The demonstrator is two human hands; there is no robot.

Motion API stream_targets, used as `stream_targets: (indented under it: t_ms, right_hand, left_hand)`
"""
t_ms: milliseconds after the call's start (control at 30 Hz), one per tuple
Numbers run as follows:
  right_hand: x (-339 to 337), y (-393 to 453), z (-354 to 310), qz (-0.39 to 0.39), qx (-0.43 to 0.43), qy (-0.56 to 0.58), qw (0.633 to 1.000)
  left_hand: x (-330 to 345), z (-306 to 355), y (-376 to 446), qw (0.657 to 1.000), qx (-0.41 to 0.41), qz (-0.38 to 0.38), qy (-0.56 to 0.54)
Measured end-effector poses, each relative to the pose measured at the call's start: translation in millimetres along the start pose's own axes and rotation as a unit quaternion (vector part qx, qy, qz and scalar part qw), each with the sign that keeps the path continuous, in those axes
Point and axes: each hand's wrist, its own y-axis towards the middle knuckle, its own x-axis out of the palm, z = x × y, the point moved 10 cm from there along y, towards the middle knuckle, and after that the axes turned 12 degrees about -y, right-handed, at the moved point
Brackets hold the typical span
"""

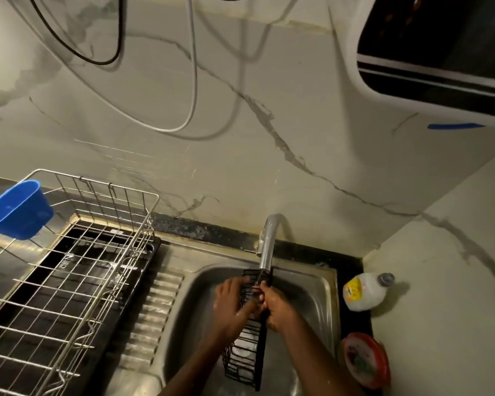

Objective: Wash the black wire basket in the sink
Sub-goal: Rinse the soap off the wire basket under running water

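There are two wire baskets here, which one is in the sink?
The black wire basket, gripped by both hands under the tap. The bigger silver wire rack sits left on the counter.

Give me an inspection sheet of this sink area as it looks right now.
Surface: steel sink set in a dark counter, ribbed drainboard to its left.
Job's things: black wire basket held under the tap.
Clutter: wire dish rack with blue cup; white bottle; red-rimmed round container.
Hands: left hand and right hand both grip the basket.
Cables: black cable and white cable hang on the wall.
Surroundings: marble-patterned wall; white appliance upper right.
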Motion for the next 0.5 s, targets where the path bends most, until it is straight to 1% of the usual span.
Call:
stream_targets:
  t_ms: [33, 67, 133, 300, 400, 433, 500]
  right_hand:
    - [0, -6, -1, -0.015, -0.016, 0.007, 1.000]
    - [0, -12, -2, -0.026, -0.031, 0.014, 0.999]
    - [-4, -20, -3, -0.028, -0.060, 0.033, 0.997]
    - [-18, -27, 26, 0.006, -0.058, 0.089, 0.994]
    - [-21, -32, 40, 0.008, -0.050, 0.078, 0.996]
    - [-18, -36, 43, -0.004, -0.046, 0.069, 0.997]
    - [-17, -43, 46, -0.017, -0.045, 0.028, 0.998]
  left_hand:
    - [11, 1, 7, 0.999, -0.009, -0.024, -0.028]
    - [17, 3, 14, 0.998, -0.015, -0.026, -0.054]
    - [24, 5, 29, 0.997, -0.006, 0.012, -0.074]
    - [22, 22, 38, 0.999, 0.010, 0.049, -0.010]
    - [20, 16, 44, 0.998, 0.002, 0.059, 0.018]
    - [22, 12, 45, 0.998, -0.004, 0.062, 0.020]
    - [22, 11, 46, 0.997, -0.020, 0.074, -0.018]
